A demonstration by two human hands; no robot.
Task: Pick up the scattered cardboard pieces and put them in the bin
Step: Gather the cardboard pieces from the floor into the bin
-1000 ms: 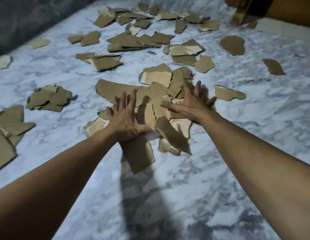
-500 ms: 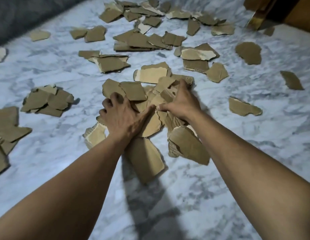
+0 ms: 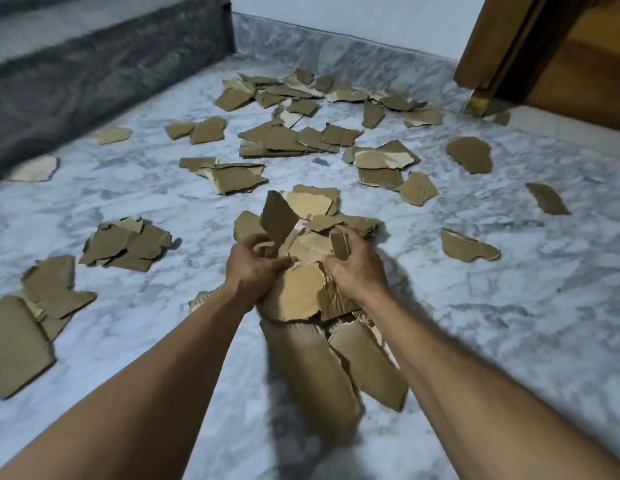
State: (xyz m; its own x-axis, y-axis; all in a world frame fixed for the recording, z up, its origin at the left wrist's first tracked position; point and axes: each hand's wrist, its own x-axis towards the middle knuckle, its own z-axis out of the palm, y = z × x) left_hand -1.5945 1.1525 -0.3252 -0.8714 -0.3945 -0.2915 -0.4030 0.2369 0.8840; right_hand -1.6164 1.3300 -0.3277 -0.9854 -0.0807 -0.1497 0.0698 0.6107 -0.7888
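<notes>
Already in hand: a bundle of torn cardboard, squeezed between both hands over the middle of the floor. Its lower sheets hang toward the person, and whether it is fully clear of the floor cannot be told.
Left hand: fingers curled round the bundle's left side, clamping it.
Right hand: curled round the right side, with a small scrap standing up at its fingers.
Bin: not in view, so nothing shows that any cardboard has reached it.
Left, far: a dense far cluster spreads below the wall, the largest share of the mess.
Left, left side: a left pile, a bigger near stack at the frame edge, and a pale single by the grey ledge.
Left, right side: loose singles lie well apart, one right piece nearest the bundle.
Left, near: a torn bit peeks out beside the left forearm.
Progress: judged early. One armful is gathered but not binned, most pieces are on the floor, and several more trips seem needed.
</notes>
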